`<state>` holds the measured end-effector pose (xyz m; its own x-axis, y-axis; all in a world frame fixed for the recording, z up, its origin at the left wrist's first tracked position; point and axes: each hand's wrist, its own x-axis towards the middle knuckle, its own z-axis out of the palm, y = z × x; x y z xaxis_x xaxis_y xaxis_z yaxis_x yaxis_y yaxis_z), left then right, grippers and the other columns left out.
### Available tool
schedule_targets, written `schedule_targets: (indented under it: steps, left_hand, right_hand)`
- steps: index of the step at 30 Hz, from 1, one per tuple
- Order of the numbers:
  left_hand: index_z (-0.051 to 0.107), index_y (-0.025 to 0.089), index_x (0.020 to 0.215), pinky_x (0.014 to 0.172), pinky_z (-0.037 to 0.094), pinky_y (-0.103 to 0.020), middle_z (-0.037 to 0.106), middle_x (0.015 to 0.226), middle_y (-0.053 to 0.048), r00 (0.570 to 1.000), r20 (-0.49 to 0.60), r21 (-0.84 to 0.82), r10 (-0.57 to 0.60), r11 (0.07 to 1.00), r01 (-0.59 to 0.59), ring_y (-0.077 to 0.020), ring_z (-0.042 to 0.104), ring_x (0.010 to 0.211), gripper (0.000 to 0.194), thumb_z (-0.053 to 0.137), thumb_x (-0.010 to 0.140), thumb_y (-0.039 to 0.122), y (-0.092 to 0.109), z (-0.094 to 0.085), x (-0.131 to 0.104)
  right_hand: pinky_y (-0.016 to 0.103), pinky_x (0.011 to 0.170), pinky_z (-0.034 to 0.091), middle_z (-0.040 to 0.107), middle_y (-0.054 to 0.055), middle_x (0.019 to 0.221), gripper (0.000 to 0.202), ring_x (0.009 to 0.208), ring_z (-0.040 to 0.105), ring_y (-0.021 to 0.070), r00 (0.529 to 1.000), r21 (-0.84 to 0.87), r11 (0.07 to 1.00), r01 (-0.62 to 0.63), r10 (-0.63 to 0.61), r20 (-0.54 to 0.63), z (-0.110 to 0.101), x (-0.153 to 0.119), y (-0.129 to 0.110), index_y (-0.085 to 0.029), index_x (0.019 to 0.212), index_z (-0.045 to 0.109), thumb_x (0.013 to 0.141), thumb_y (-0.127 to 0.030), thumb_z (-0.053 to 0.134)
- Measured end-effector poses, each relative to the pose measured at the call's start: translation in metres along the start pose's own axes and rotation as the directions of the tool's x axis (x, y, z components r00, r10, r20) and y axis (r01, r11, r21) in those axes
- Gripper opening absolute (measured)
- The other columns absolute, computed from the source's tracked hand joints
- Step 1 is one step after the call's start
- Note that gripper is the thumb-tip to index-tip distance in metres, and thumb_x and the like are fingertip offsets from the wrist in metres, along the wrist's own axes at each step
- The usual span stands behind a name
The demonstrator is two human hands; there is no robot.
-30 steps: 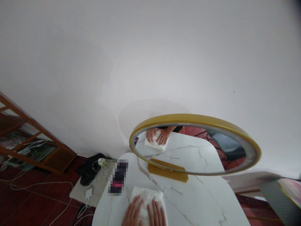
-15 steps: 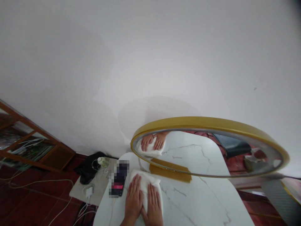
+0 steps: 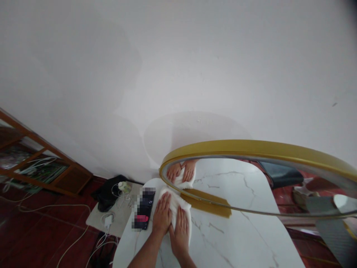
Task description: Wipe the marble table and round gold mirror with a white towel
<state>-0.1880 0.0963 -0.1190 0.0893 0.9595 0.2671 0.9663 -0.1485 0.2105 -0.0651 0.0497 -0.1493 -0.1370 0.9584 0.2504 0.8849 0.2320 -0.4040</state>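
Note:
A folded white cloth (image 3: 174, 201) lies on the white marble-patterned tabletop (image 3: 237, 242). Flat on its left part rests my left hand (image 3: 162, 214), fingers stretched out and pointing away from me. My right hand (image 3: 180, 230) presses on the cloth's right side, also flat with fingers extended. The thumbs come close together between the hands. Left of the cloth is a phone (image 3: 145, 210), partly blurred out. Just beyond the cloth stands an oval mirror with a gold frame (image 3: 237, 147) on a gold base (image 3: 206, 204); both hands and the cloth show in its glass.
A low side table (image 3: 95, 219) at the left holds a black bag (image 3: 107, 195), a small bottle (image 3: 124, 187) and a white charger (image 3: 108, 221) with cables. A wooden shelf (image 3: 69, 180) stands against the wall at far left. Cables run over the red floor.
Both hands and the cloth have slid forward on the tabletop, toward the mirror's base, and more of my forearms shows. The view has shifted slightly.

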Motion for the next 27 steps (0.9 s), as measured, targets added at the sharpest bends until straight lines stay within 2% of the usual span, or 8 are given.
schedule_targets:
  steps: [4, 9, 13, 19, 23, 27]
  left_hand:
    - [0.012, 0.019, 0.145, 0.11, 0.026, -0.036, 0.024, 0.15, -0.004, 1.0, -0.002, -0.005, 0.004, 1.0, -0.004, -0.0182, 0.024, 0.137, 0.069, 0.035, 0.081, 0.01, 0.0, -0.004, 0.001]
    - [0.011, 0.02, 0.145, 0.11, 0.026, -0.037, 0.024, 0.15, -0.004, 0.999, 0.026, -0.014, 0.022, 1.0, -0.021, -0.0184, 0.023, 0.137, 0.068, 0.034, 0.082, 0.009, 0.005, -0.015, -0.004]
    - [0.013, 0.019, 0.145, 0.11, 0.025, -0.037, 0.023, 0.151, -0.003, 0.996, 0.063, -0.036, 0.059, 0.998, -0.057, -0.018, 0.02, 0.138, 0.067, 0.034, 0.082, 0.009, 0.01, -0.026, -0.017]
    - [0.014, 0.019, 0.145, 0.109, 0.028, -0.038, 0.023, 0.15, -0.004, 0.988, 0.091, -0.051, 0.123, 0.992, -0.119, -0.0198, 0.023, 0.137, 0.064, 0.035, 0.085, 0.014, 0.017, -0.041, -0.062]
    - [0.015, 0.02, 0.145, 0.107, 0.031, -0.04, 0.025, 0.15, -0.004, 0.994, 0.075, -0.037, 0.084, 0.996, -0.082, -0.021, 0.025, 0.136, 0.063, 0.036, 0.085, 0.017, 0.025, -0.046, -0.102]
    - [0.015, 0.02, 0.145, 0.107, 0.032, -0.04, 0.026, 0.149, -0.004, 0.997, 0.07, -0.029, 0.027, 0.999, -0.025, -0.0209, 0.025, 0.136, 0.064, 0.036, 0.085, 0.015, 0.032, -0.048, -0.126]
  right_hand:
    - [0.049, 0.104, 0.028, 0.03, 0.011, 0.146, 0.076, 0.133, 0.028, 0.0299, 0.999, -0.014, 0.999, 0.045, -0.045, -0.002, -0.006, 0.002, 0.001, -0.017, 0.146, 0.002, 0.089, -0.057, 0.032]
    - [0.046, 0.106, 0.026, 0.028, 0.01, 0.147, 0.078, 0.134, 0.026, 0.0278, 0.992, -0.041, 0.992, 0.118, -0.115, 0.058, -0.028, 0.002, 0.002, -0.015, 0.146, 0.006, 0.088, -0.058, 0.036]
    - [0.046, 0.107, 0.025, 0.026, 0.008, 0.148, 0.075, 0.135, 0.024, 0.0282, 0.985, -0.078, 0.985, 0.151, -0.143, 0.097, -0.046, -0.009, 0.002, -0.017, 0.146, 0.014, 0.087, -0.054, 0.04]
    - [0.048, 0.106, 0.024, 0.026, 0.009, 0.148, 0.08, 0.134, 0.025, 0.0326, 0.972, -0.106, 0.968, 0.228, -0.22, 0.078, -0.067, -0.044, 0.003, -0.016, 0.144, 0.021, 0.081, -0.058, 0.046]
    - [0.046, 0.107, 0.022, 0.028, 0.01, 0.147, 0.088, 0.134, 0.024, 0.0339, 0.944, -0.102, 0.941, 0.322, -0.311, 0.109, -0.08, -0.064, 0.006, -0.013, 0.144, 0.021, 0.076, -0.065, 0.046]
    - [0.043, 0.107, 0.021, 0.027, 0.008, 0.147, 0.08, 0.134, 0.025, 0.0317, 0.925, -0.11, 0.925, 0.364, -0.346, 0.155, -0.089, -0.073, 0.009, -0.019, 0.144, 0.022, 0.08, -0.06, 0.045]
